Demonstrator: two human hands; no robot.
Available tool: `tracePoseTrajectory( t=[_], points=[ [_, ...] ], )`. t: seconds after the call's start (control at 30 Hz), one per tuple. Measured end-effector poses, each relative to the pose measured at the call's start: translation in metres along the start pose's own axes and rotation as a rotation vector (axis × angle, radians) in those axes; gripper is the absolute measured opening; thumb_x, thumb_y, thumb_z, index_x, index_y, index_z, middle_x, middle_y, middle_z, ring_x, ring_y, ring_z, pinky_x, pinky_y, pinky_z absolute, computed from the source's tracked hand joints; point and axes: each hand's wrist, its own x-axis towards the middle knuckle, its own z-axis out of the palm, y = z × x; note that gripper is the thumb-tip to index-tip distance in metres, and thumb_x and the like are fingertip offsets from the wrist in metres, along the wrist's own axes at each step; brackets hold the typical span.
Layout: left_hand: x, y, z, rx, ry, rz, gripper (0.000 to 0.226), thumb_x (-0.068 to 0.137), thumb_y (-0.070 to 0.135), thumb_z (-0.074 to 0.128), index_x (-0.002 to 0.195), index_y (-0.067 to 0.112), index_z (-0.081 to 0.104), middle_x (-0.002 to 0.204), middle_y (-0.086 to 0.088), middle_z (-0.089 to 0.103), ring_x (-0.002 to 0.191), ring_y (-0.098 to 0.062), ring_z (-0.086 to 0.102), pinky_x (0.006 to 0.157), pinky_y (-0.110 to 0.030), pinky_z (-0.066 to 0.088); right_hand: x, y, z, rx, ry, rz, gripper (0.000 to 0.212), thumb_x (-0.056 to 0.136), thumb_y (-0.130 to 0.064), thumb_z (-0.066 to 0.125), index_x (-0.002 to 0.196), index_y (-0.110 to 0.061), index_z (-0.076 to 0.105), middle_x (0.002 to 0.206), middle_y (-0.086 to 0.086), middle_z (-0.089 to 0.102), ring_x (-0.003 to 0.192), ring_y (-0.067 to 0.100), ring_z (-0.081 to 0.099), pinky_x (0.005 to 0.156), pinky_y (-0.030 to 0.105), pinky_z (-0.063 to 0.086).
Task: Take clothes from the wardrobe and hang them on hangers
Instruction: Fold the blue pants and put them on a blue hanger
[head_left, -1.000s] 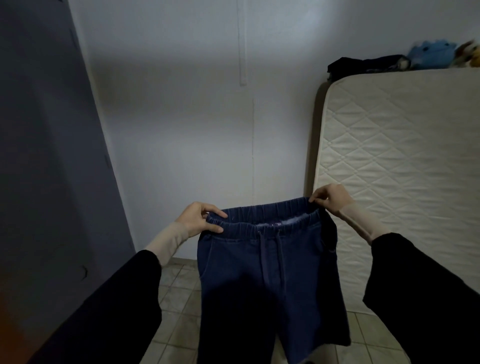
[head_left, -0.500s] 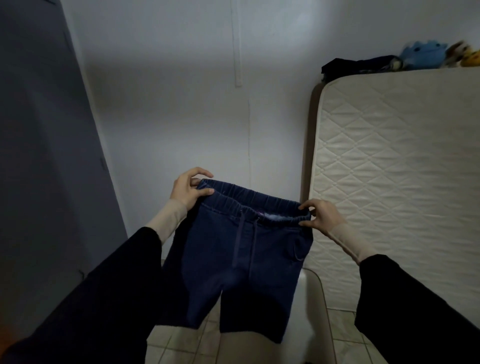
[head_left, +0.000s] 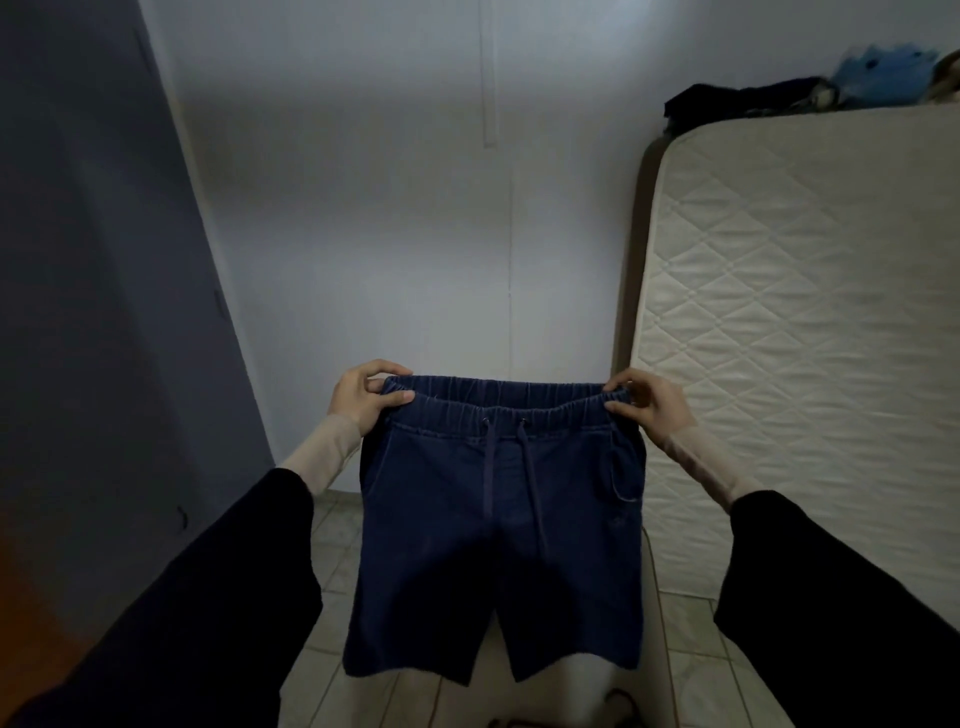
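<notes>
Shorts hang level, waistband pinched by left hand and right hand.

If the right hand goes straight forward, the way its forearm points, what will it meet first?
Probably the cream quilted mattress leaning upright: the right hand, gripping the dark blue denim shorts, points toward its left edge. Depth is unclear; it might pass to the white wall.

I hold the shorts up at centre frame, my left hand at the waistband's left end, my right hand at its right end. Behind them stands the wall. A mattress leans upright at right, clothes piled on its top edge.
</notes>
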Motion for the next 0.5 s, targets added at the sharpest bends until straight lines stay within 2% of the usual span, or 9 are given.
tracePoseTrajectory(
  t=[0.07,0.17,0.23,0.33,0.5],
  points=[
    [-0.006,-0.013,0.007,-0.02,0.017,-0.049,0.029,0.074,-0.009,0.068,0.079,0.019,0.061,0.071,-0.004,0.064,0.066,-0.013,0.059,0.056,-0.011,0.052,-0.004,0.006,0.008,0.044,-0.024,0.054,0.019,0.076,-0.001,0.07,0.088,-0.011,0.06,0.08,0.004,0.061,0.075,0.018,0.056,0.065,0.012,0.042],
    [-0.016,-0.036,0.02,-0.039,0.048,-0.118,0.031,0.074,-0.011,0.067,0.077,0.019,0.059,0.075,-0.004,0.06,0.066,-0.015,0.055,0.053,-0.009,0.05,-0.014,0.017,0.023,0.052,-0.053,0.136,0.024,0.077,0.003,0.067,0.09,-0.013,0.055,0.081,0.013,0.058,0.077,0.022,0.054,0.062,0.01,0.041],
    [-0.023,-0.053,0.03,-0.038,0.07,-0.151,0.033,0.073,-0.012,0.067,0.075,0.02,0.059,0.074,-0.003,0.059,0.065,-0.014,0.054,0.052,-0.008,0.049,-0.023,0.026,0.034,0.016,-0.058,0.182,0.025,0.076,0.004,0.067,0.093,-0.01,0.056,0.081,0.022,0.059,0.076,0.023,0.053,0.06,0.01,0.04],
    [-0.032,-0.081,0.042,-0.04,0.099,-0.214,0.035,0.073,-0.013,0.066,0.072,0.021,0.058,0.073,0.0,0.057,0.063,-0.013,0.052,0.049,-0.007,0.048,-0.038,0.045,0.053,-0.055,-0.074,0.254,0.028,0.075,0.004,0.067,0.101,-0.001,0.059,0.091,0.033,0.062,0.074,0.031,0.055,0.057,0.014,0.038],
    [-0.05,-0.124,0.063,-0.072,0.169,-0.302,0.03,0.076,-0.019,0.06,0.074,0.011,0.056,0.076,-0.002,0.055,0.068,-0.014,0.053,0.05,-0.01,0.05,-0.063,0.068,0.092,-0.147,-0.128,0.371,0.029,0.075,0.003,0.067,0.104,0.0,0.061,0.101,0.025,0.064,0.094,0.036,0.06,0.08,0.034,0.045]
  ],
)
